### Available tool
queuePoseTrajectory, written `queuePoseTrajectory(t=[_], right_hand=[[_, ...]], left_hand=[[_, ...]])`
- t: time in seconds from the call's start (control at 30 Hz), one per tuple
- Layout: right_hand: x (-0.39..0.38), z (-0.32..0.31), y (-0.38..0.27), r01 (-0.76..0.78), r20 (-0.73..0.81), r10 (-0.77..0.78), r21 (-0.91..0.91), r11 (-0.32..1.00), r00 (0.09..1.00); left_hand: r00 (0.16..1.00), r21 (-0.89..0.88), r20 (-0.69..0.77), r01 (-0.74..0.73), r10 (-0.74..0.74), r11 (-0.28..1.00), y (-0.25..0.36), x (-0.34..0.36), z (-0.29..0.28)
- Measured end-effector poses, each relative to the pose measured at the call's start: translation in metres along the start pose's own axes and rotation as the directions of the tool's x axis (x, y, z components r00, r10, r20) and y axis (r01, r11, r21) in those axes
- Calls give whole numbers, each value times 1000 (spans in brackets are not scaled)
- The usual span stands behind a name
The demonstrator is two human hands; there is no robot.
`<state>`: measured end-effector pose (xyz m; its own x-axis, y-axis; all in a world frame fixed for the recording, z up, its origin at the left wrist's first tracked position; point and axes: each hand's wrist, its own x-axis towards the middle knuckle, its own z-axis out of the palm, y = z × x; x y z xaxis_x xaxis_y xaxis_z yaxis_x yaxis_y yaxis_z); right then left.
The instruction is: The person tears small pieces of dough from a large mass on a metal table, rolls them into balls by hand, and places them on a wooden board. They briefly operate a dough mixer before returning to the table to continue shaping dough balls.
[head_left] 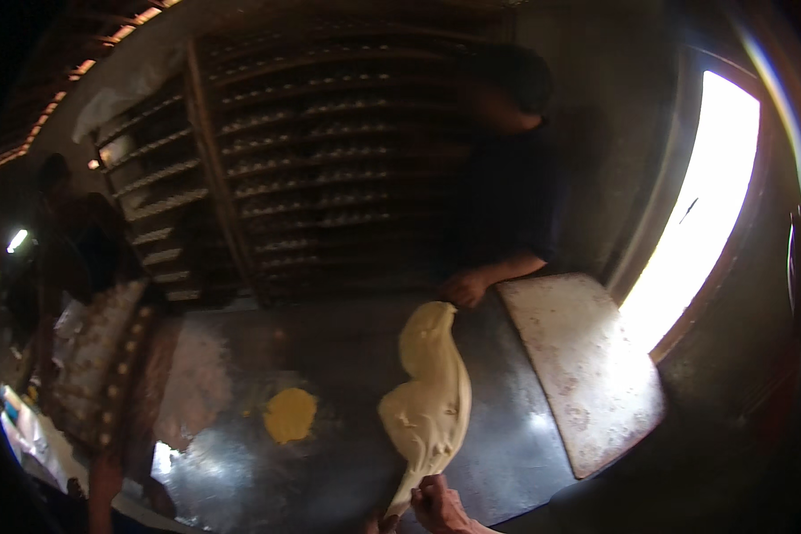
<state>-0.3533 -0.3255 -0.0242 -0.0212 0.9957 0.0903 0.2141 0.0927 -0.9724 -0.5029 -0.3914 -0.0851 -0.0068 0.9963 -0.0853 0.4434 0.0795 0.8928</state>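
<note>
A long piece of pale dough (432, 400) lies stretched across a dark, shiny metal table (329, 481), wide in the middle and drawn thin at the near end. My right hand (440, 507) is closed on its near end, at the table's front edge. Beside it, my left hand (383, 523) shows only in part at the picture's lower edge; it appears closed around the thin tail of the dough. Across the table, a co-worker's hand (465, 289) is at the dough's far end.
A yellow patch (290, 416) lies on the table left of the dough. A pale, stained board (583, 365) rests at the right. At the left are a tray of small round pieces (107, 356) and another person (71, 222). Loaded shelves (311, 151) stand behind; a bright opening (703, 214) is at right.
</note>
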Motion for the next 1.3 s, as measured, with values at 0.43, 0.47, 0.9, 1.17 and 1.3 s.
queuePoseTrajectory(t=[0.43, 0.47, 0.9, 1.17, 1.3], right_hand=[[7, -65, 9, 885, 590, -694, -77, 459, 412], [-16, -62, 2, 866, 594, -666, -109, 488, 451], [-90, -143, -15, 350, 78, -450, -750, 562, 890], [-24, -152, 32, 218, 202, -84, -881, 420, 976], [1, -126, 25, 384, 317, -220, -705, 596, 923]], left_hand=[[998, -922, -66, -70, 25, 381, 103, -34, -138], [932, -964, 157, 73, 327, 257, 103, -4, -109], [955, -509, 180, -114, 236, 853, 78, 58, 34], [900, 668, -98, -257, 425, 698, 52, 31, -10], [890, 697, 67, -365, 450, 618, 50, 39, 24]])
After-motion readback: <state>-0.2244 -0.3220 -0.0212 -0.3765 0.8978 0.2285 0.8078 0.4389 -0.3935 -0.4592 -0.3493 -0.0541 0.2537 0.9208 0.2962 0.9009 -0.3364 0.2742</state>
